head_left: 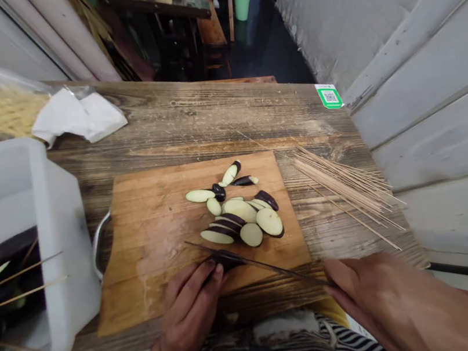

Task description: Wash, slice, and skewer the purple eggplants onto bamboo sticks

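My left hand (195,301) is closed over a dark piece of eggplant (228,261) at the near edge of the wooden cutting board (153,223). In my right hand (379,294) is the handle of a knife (269,265), its thin dark blade reaching left across the eggplant close to my left fingertips. Beyond the blade lies a pile of eggplant slices (239,213), pale inside with dark purple skin. A few smaller end pieces (230,173) are scattered behind the pile. Most of the held eggplant is hidden by my fingers and the blade.
Thin wooden skewers (345,182) lie in a loose bundle right of the board. At left stands a white plastic bin (69,247) with skewered eggplant inside. White paper (77,114) and a clear bag of yellowish food (4,110) are behind it. A wall (435,81) borders the right side.
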`<state>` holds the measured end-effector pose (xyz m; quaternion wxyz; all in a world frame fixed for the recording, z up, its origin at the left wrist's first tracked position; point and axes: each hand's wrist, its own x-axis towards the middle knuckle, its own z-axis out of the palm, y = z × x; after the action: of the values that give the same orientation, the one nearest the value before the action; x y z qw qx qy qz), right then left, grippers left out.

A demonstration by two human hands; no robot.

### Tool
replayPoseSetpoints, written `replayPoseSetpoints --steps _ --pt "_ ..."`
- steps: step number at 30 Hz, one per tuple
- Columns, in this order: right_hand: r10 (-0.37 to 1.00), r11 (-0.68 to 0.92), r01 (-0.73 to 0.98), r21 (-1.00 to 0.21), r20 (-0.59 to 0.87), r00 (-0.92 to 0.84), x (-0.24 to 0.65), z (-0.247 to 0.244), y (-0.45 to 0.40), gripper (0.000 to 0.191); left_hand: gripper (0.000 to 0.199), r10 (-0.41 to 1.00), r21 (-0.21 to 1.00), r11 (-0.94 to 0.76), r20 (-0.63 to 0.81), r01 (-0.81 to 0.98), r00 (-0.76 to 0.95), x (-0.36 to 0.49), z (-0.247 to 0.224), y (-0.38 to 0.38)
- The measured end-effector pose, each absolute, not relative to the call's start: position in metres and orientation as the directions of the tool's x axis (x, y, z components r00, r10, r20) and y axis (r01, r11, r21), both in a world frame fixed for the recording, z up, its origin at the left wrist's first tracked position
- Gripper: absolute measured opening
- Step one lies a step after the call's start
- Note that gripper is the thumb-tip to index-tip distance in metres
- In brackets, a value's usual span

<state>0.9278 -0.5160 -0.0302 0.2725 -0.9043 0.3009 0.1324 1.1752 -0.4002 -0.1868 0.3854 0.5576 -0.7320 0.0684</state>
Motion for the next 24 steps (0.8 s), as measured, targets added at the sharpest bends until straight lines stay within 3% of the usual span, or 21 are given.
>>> replayPoseSetpoints --steps 10,15,20,24 --pt "-0.399 -0.604 -0.679 -0.418 -0.579 0.711 0.936 -0.021 -0.528 0.020 0.036 -0.769 0.334 0.375 0.633 -0.865 -0.089 1.175 -0.184 -0.404" --pt "-0.391 -0.611 -0.665 -0.430 -0.566 0.726 0.935 -0.018 -0.530 0.018 0.034 -0.763 0.335 0.382 0.640 -0.861 -0.089 1.176 -0.182 -0.406" --pt "-0.351 -0.787 -0.546 -0.286 -0.520 0.778 0.965 -0.047 -0.531 0.013 0.033 -0.770 0.347 0.391 0.631 -0.852 -0.096 1.176 -0.182 -0.406" --pt "-0.402 -0.836 -0.516 -0.189 -0.429 0.809 0.991 -0.073 -0.531 0.015 0.030 -0.769 0.344 0.400 0.630 -0.850 -0.107 1.179 -0.187 -0.401"
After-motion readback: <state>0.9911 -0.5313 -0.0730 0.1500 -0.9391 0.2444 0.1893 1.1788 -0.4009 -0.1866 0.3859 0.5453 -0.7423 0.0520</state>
